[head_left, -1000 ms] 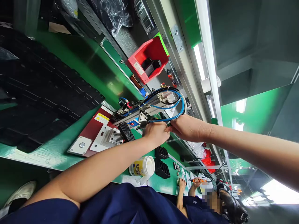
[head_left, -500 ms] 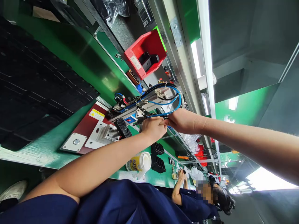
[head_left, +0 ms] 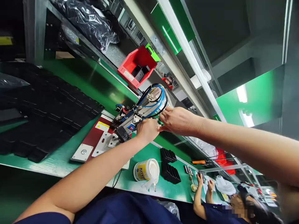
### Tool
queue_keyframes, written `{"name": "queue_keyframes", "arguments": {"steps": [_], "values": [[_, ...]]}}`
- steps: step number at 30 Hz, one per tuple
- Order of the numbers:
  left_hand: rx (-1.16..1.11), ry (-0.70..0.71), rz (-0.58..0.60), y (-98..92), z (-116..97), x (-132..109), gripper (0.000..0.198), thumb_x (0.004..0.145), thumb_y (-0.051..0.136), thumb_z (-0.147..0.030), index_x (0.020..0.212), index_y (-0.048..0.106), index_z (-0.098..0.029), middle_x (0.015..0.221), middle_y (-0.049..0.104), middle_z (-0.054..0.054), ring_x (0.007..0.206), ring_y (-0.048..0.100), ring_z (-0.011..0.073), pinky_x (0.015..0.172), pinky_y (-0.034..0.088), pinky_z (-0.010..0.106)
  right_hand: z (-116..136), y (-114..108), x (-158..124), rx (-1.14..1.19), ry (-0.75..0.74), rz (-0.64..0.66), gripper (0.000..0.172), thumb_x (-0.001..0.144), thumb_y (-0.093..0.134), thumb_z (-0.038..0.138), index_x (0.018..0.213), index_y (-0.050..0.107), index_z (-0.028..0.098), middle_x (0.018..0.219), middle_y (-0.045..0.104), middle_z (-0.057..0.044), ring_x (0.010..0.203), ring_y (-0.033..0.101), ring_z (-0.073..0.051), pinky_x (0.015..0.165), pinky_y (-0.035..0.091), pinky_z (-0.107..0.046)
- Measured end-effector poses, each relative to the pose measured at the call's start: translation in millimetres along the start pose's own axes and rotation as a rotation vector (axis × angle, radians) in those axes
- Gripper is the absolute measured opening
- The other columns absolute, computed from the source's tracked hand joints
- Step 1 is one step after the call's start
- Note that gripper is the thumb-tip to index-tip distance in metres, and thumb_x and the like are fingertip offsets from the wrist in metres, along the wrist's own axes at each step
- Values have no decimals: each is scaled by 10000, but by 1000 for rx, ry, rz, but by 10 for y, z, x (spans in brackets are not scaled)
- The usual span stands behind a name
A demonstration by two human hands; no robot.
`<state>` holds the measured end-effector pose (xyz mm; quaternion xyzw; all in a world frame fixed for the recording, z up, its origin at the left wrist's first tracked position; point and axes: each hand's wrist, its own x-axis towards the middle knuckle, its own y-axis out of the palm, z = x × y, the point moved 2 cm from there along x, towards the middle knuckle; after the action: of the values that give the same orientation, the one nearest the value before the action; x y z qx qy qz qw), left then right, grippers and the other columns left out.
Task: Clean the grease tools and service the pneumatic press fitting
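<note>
Bare fingers of the left hand and right hand meet, pinched on something too small to make out — just beside the metal fixture with blue and black hoses. At five o'clock stands a white-lidded yellow tub on the green bench — at eleven, a red plastic bin.

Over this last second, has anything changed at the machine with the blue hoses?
Only the view swung. Both hands, left hand and right hand, stayed pressed together at the pneumatic fixture. The wipes tub and red bin kept their places.
</note>
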<state>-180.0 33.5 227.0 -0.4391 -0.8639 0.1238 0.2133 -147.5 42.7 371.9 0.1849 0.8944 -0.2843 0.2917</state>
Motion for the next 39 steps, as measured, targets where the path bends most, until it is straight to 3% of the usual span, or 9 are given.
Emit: {"name": "queue_keyframes", "arguments": {"steps": [5, 11, 14, 17, 23, 27, 32, 39], "values": [[11, -55, -16, 21, 1, 23, 270, 823, 506, -367, 826, 693, -173, 882, 734, 130, 873, 691, 259, 686, 476, 299, -26, 48, -118, -70, -52, -195, 358, 925, 499, 446, 970, 592, 104, 917, 615, -129, 902, 498, -245, 621, 317, -323], [-54, 13, 29, -54, 12, 9, 320, 828, 508, -470, 806, 614, -169, 801, 690, 87, 781, 654, 238, 669, 479, 317, -129, 110, -208, -88, -176, -367, 262, 978, 380, 275, 964, 586, 113, 903, 599, -122, 847, 473, -221, 646, 260, -338], [-180, 26, 138, -105, 31, -17, 306, 804, 553, -449, 917, 553, -165, 816, 651, 37, 747, 622, 186, 683, 489, 305, -173, 162, -211, -97, -206, -404, 254, 963, 350, 169, 925, 596, 117, 851, 608, -119, 838, 485, -223, 653, 247, -344], [-399, 58, 266, -141, 66, -52, 344, 807, 563, -434, 1007, 489, -164, 841, 622, 3, 712, 598, 131, 677, 488, 269, -201, 224, -193, -66, -198, -417, 246, 959, 374, 179, 906, 608, 124, 807, 620, -106, 811, 507, -218, 659, 253, -343], [-278, 98, 353, -253, 137, -104, 426, 853, 450, -581, 838, 537, -164, 764, 622, 10, 710, 581, 141, 679, 455, 269, -215, 266, -135, 47, -172, -331, 245, 970, 420, 247, 938, 628, 121, 789, 659, -94, 745, 556, -195, 647, 303, -318], [-246, 144, 382, -264, 170, -100, 422, 881, 416, -564, 879, 550, -163, 729, 643, 14, 686, 587, 145, 683, 457, 268, -212, 189, -90, 69, -176, -217, 257, 976, 425, 276, 961, 624, 114, 721, 658, -73, 662, 578, -182, 592, 307, -305], [-228, 258, 326, -209, 201, -68, 380, 916, 391, -481, 941, 586, -155, 616, 610, -7, 629, 590, 153, 684, 458, 270, -209, 83, -11, 62, -182, -44, 214, 952, 468, 260, 947, 629, 119, 701, 665, -70, 578, 579, -165, 526, 285, -298], [-295, 394, 194, -53, 272, 1, 285, 912, 435, -377, 1008, 625, -189, 896, 712, 45, 925, 659, 194, 837, 485, 292, -202, 108, 80, 63, -251, 112, 198, 939, 451, 199, 890, 621, 110, 651, 652, -64, 522, 563, -146, 509, 303, -299]]}}
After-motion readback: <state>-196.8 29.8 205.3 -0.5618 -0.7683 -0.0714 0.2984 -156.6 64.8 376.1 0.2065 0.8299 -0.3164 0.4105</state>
